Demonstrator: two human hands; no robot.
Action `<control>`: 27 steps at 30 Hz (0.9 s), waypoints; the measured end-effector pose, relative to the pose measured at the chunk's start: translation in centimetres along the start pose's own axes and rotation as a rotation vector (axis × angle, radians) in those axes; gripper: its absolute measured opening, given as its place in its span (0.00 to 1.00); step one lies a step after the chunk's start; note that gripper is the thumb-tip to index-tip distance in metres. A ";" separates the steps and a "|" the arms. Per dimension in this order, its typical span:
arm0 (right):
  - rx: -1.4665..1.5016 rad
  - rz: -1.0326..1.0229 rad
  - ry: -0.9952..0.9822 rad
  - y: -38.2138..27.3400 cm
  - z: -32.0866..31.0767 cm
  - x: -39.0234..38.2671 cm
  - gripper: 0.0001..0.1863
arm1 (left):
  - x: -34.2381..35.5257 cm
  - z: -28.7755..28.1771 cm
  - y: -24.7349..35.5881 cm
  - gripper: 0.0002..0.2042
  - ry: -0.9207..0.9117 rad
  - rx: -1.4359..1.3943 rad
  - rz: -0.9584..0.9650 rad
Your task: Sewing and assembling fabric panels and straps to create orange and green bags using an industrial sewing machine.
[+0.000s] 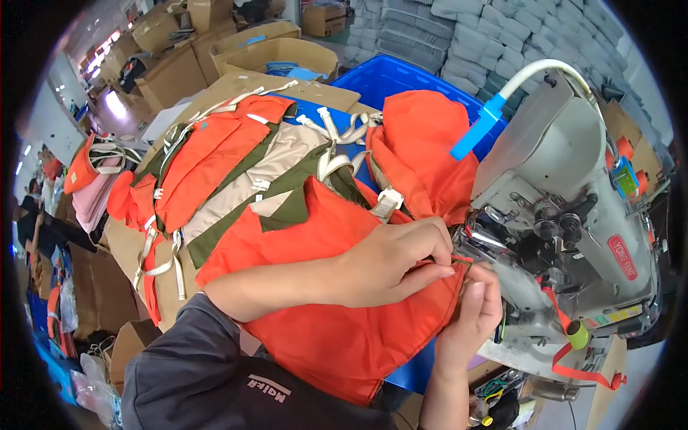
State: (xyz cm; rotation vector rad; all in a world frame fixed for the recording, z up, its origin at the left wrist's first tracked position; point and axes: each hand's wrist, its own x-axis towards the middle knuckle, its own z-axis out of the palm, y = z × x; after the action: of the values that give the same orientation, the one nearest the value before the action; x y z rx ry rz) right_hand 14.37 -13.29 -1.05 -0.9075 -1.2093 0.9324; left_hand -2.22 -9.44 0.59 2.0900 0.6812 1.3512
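My left hand [408, 261] reaches across a large piece of orange fabric [337, 347] with olive and cream patches, its curled fingers gripping the right-hand edge near the sewing machine. My right hand [473, 322] pinches that same edge just to the right, at a narrow olive strip. The grey industrial sewing machine [602, 229] stands directly right of both hands, with a red strap [584, 358] hanging from its front. Behind my hands, a bundle of orange fabric [426, 143] rests beside sewn orange, olive and cream pieces [215, 165] with white straps and buckles.
A blue crate [387, 68] and cardboard boxes [265, 36] sit behind the work surface, before stacked pale bundles [473, 36]. A blue-and-white lamp arm [516, 82] arches over the machine. At far left are piled pink and orange pieces [97, 186] and a person in dark clothing [46, 229].
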 end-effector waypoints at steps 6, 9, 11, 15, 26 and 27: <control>-0.134 -0.143 -0.001 0.4 0.3 0.0 0.03 | -0.2 0.2 -0.2 0.10 0.062 -0.038 0.035; -0.184 -0.148 -0.025 0.1 0.2 0.0 0.03 | -0.2 0.3 -0.3 0.10 0.075 -0.050 0.030; -0.209 -0.147 -0.033 -0.1 0.1 0.1 0.03 | -0.3 0.2 -0.3 0.10 0.079 -0.063 0.022; -0.240 -0.174 -0.034 0.0 0.1 0.0 0.04 | 0.0 0.1 1.1 0.10 0.085 -0.096 -0.118; -0.284 -0.166 0.061 0.5 0.2 0.1 0.02 | 1.1 -0.1 -0.2 0.03 -0.025 -0.079 -0.168; -0.267 -0.120 0.057 0.6 0.1 0.1 0.02 | 1.1 0.0 -0.4 0.04 -0.036 -0.071 -0.162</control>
State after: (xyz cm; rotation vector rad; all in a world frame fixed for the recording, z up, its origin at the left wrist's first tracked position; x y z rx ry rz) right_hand 14.26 -12.97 -1.51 -1.0523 -1.3439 0.6549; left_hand -1.86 -8.40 1.08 1.9538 0.7583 1.2280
